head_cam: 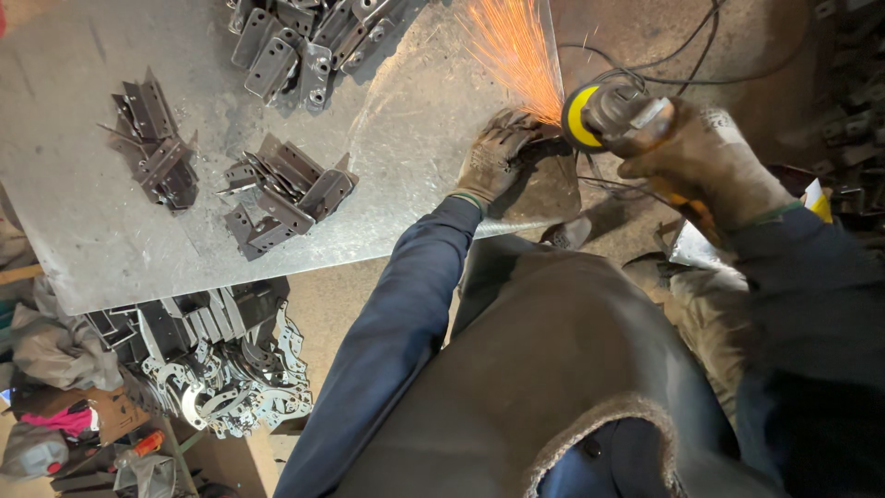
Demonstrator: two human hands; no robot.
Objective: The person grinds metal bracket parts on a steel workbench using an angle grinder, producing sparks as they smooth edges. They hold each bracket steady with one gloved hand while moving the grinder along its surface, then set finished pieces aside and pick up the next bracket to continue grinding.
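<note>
While the grinder (613,118) is gripped in the right hand (705,166), a part, mostly hidden, is pressed flat under the spread left hand (496,157).

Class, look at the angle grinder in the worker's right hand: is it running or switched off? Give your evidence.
Running: orange sparks fan out from where the angle grinder, gripped by the right hand, meets the workpiece.

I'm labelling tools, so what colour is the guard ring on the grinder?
Yellow, on the angle grinder in the right hand; the head view shows it.
</note>
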